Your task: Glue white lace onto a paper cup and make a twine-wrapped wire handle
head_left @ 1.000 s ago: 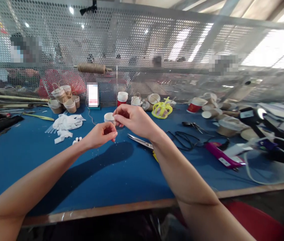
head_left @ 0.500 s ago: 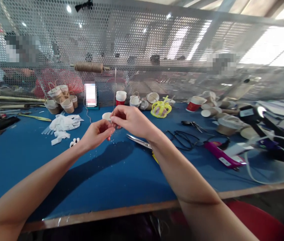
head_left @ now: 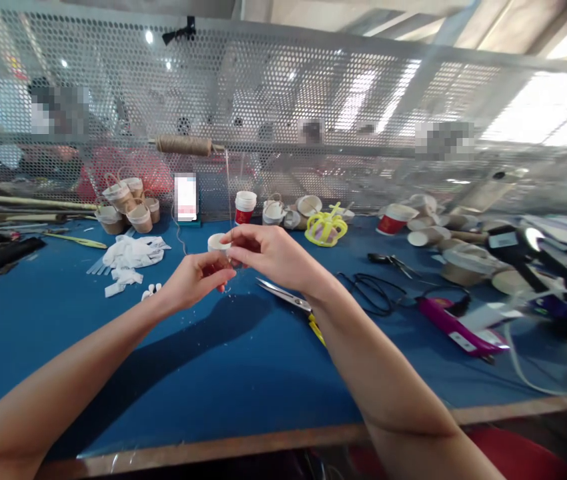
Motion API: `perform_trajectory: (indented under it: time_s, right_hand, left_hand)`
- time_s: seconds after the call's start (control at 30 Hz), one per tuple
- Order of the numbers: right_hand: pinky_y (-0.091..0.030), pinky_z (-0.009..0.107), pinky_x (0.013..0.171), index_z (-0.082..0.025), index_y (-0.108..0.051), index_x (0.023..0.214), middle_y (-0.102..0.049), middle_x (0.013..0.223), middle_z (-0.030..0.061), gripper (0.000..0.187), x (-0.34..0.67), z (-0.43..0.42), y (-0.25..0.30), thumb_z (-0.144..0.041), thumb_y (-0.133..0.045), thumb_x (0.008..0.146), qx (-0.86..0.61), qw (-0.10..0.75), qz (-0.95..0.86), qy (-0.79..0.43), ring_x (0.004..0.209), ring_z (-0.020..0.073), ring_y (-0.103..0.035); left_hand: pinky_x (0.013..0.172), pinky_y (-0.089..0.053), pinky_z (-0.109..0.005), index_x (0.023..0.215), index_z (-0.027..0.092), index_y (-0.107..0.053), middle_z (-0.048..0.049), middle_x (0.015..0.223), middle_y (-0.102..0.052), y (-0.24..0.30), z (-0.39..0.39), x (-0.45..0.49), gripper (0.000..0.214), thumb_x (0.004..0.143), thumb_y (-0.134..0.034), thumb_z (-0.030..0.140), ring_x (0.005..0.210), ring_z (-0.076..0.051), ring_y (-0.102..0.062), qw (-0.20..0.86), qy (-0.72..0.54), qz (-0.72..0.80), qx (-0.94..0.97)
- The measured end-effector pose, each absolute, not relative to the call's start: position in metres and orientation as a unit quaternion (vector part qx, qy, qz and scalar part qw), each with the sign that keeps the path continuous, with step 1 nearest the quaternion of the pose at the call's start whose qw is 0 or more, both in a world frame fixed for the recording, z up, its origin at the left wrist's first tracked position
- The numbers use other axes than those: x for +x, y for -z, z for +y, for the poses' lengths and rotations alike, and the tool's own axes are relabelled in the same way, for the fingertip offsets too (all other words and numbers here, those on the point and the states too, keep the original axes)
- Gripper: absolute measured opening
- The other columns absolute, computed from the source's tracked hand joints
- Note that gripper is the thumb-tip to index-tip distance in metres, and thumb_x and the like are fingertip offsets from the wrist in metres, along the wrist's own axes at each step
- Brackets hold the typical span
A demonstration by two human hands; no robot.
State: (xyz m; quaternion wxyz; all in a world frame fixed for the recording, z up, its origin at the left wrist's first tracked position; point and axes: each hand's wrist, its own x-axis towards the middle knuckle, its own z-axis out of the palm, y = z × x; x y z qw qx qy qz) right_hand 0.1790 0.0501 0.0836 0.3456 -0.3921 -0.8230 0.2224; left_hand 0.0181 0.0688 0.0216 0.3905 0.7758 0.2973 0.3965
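My right hand (head_left: 269,253) is closed in a pinch on a thin upright stick (head_left: 228,193) that rises from its fingertips above the blue table. My left hand (head_left: 194,277) is closed just below and to the left, its fingertips meeting the right hand's at the stick's lower end. What the left fingers hold is too small to make out. A small white paper cup (head_left: 218,243) stands right behind both hands. A pair of scissors (head_left: 284,295) lies on the table just right of the right wrist.
A blue table (head_left: 223,360) has a wooden front edge. White scraps (head_left: 131,253) lie at left, stacked paper cups (head_left: 126,203) behind them. A yellow crown shape (head_left: 327,228), a red-and-white cup (head_left: 245,206), a pink glue gun (head_left: 456,325) and black cables (head_left: 373,290) lie right. People sit behind a perforated screen (head_left: 283,113).
Both hands have stayed together around the thin stick, with only small finger shifts. My view has tilted slightly.
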Motion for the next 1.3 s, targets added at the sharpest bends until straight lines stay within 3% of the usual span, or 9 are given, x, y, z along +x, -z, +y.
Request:
perform_trajectory:
  time_s: [0.37, 0.57, 1.3]
  right_hand:
    - [-0.043, 0.022, 0.056, -0.014, -0.059, 0.072, -0.062, 0.065, 0.0007, 0.009, 0.178, 0.043, -0.088, -0.018, -0.052, 0.076, -0.4, 0.345, -0.822, -0.213, 0.06, 0.0097, -0.055]
    - [-0.044, 0.024, 0.057, -0.013, -0.06, 0.073, -0.063, 0.067, 0.0024, 0.011, 0.177, 0.042, -0.087, -0.019, -0.053, 0.077, -0.397, 0.345, -0.815, -0.243, 0.06, 0.0109, -0.057]
    - [-0.038, 0.021, 0.052, -0.012, -0.059, 0.069, -0.061, 0.061, 0.0009, 0.013, 0.167, 0.034, -0.083, -0.02, -0.055, 0.077, -0.393, 0.39, -0.813, -0.182, 0.055, 0.0088, -0.051]
  left_hand:
    - [0.054, -0.045, -0.022, 0.076, 0.014, -0.062, -0.0011, 0.064, -0.062, -0.03, 0.065, 0.013, 0.015, 0.076, -0.056, 0.028, 0.056, -0.01, -0.057, 0.364, -0.378, 0.303, 0.796]
    - [0.048, -0.04, -0.021, 0.064, 0.014, -0.058, 0.0, 0.056, -0.057, -0.031, 0.063, 0.018, 0.02, 0.077, -0.054, 0.029, 0.052, -0.009, -0.051, 0.358, -0.423, 0.299, 0.777]
    - [0.052, -0.042, -0.022, 0.066, 0.012, -0.061, -0.0015, 0.058, -0.058, -0.032, 0.064, 0.008, 0.023, 0.076, -0.056, 0.032, 0.052, -0.009, -0.05, 0.33, -0.409, 0.29, 0.8]
